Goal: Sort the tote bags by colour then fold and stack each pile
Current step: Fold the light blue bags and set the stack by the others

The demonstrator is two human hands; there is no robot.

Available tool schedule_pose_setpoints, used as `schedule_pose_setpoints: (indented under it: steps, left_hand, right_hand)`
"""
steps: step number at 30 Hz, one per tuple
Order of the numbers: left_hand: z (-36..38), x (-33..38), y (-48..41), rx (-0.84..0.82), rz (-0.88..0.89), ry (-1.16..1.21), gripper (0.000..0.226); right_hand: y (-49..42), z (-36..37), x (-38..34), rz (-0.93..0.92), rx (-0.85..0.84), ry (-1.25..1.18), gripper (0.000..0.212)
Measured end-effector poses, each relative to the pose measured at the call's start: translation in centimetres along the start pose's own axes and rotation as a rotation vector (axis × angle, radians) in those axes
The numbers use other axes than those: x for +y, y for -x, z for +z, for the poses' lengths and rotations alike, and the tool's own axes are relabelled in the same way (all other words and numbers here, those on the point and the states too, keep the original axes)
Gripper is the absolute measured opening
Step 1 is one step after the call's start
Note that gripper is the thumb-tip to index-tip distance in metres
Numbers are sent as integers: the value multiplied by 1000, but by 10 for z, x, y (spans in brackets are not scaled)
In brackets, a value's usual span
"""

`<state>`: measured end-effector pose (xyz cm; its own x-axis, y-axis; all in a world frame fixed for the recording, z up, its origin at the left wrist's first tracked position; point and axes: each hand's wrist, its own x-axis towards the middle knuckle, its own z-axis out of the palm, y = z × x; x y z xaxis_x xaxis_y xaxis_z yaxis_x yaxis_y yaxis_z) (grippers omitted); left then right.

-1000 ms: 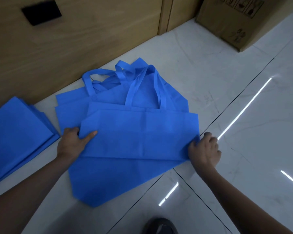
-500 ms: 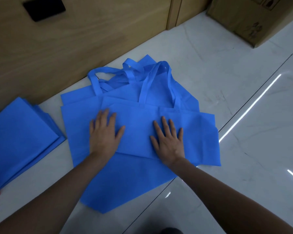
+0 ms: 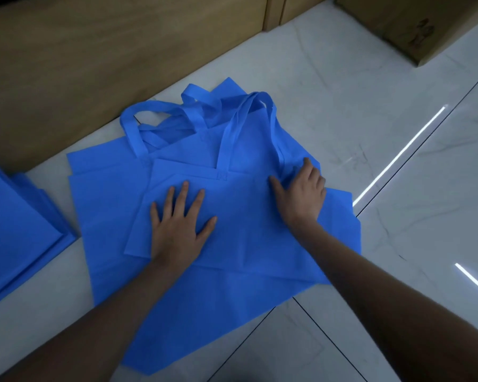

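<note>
Blue fabric tote bag (image 3: 232, 216) pressed flat under spread-fingered left hand (image 3: 177, 230); its strap (image 3: 273, 128) gripped by curled fingers of right hand (image 3: 301, 194).

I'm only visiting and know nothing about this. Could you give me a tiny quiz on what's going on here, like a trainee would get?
1. True or false: the left hand lies flat on the top bag.
2. That bag's colour is: A red, B blue, C green.
3. Fill in: the folded pile lies on the person's ____ side.
Key: 1 true; 2 B; 3 left.
</note>
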<state>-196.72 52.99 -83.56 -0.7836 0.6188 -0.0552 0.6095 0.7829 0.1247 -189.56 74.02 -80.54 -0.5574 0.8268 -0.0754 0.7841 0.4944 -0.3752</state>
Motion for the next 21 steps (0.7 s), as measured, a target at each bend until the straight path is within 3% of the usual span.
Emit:
schedule_pose_setpoints:
  steps: [2, 7, 11, 14, 17, 21]
  left_hand:
    - [-3, -1, 0, -18, 1, 12, 65]
    - [-10, -1, 2, -88, -6, -6, 68]
    - [-16, 3, 3, -134, -48, -18, 72]
    - [-21, 6, 3, -130, -45, -56, 70]
    - [-29, 5, 5, -147, -46, -54, 63]
    - [-34, 2, 11, -129, -20, -41, 50]
  right_hand:
    - [-14, 0, -6, 41, -52, -47, 68]
    - [-38, -18, -22, -42, 95, -52, 36]
    - [-27, -42, -35, -125, 177, -429, 19]
    - [6, -50, -30, -362, 261, -513, 35]
    - [32, -48, -11, -601, 292, -406, 58]
    - [51, -34, 23, -814, 254, -108, 51]
